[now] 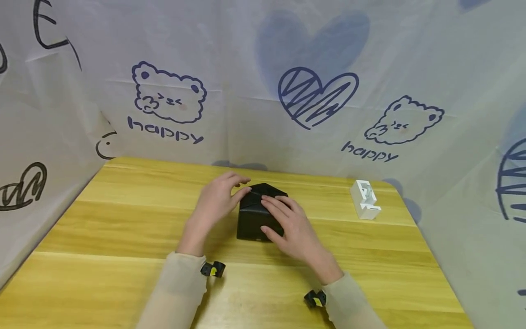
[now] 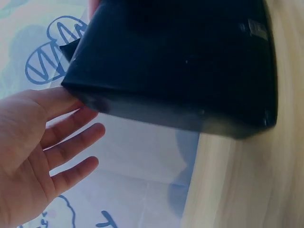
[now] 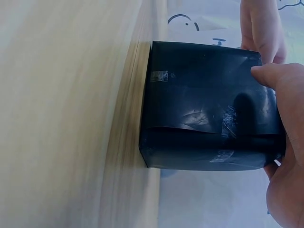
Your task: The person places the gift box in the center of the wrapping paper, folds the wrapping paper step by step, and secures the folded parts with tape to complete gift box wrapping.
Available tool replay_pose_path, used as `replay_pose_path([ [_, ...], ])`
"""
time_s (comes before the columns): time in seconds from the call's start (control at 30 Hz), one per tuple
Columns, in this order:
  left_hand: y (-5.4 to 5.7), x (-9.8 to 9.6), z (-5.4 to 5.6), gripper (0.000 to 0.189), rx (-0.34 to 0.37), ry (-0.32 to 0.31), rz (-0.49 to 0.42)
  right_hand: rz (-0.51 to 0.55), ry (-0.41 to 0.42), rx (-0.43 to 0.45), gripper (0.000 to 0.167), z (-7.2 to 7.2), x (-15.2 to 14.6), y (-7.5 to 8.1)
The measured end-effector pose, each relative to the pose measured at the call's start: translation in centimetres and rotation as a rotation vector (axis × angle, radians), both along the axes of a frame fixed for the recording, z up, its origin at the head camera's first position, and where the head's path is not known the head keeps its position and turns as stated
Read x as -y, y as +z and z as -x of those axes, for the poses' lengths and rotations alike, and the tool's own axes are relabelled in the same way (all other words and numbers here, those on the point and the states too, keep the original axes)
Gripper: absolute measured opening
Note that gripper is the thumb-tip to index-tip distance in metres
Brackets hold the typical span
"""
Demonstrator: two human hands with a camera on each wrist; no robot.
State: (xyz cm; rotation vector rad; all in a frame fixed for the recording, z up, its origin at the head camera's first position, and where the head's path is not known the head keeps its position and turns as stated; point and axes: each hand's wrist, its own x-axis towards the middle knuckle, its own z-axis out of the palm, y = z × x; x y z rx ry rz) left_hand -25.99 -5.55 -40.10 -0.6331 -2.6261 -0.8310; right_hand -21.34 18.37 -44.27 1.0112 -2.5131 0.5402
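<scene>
A box wrapped in black paper [image 1: 255,225] stands on the table between both hands, with folded flaps on its top. Clear tape [image 3: 228,121] shows on its side in the right wrist view. My left hand [image 1: 215,198] is at the top left edge, thumb touching the folded paper and the other fingers loosely spread behind. In the left wrist view, a black paper corner [image 2: 70,49] sticks out past the box. The right hand [image 1: 293,226] lays nearly straight fingers over the top flaps, its thumb near the front upper part.
A white notched block like a tape dispenser [image 1: 365,199] stands at the table's right rear. The wooden table [image 1: 123,219] reaches back to a white sheet [image 1: 246,128] printed with bears and hearts. Each sleeve carries a small black wrist device [image 1: 213,269].
</scene>
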Motion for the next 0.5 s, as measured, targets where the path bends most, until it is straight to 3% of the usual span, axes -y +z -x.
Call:
replay_pose_path([
  [0.1,-0.3,-0.3,0.5,0.025,-0.006,-0.027,-0.004,-0.002,-0.003,0.001,0.061,-0.1,0.1,-0.1],
  [0.33,-1.1,-1.0,0.9,0.013,-0.127,-0.052,-0.069,0.018,0.004,-0.01,0.062,-0.1,0.1,-0.3],
  [0.5,-1.5,-1.2,1.1,0.012,-0.177,-0.068,-0.101,0.012,0.001,-0.02,0.062,-0.1,0.0,-0.3],
])
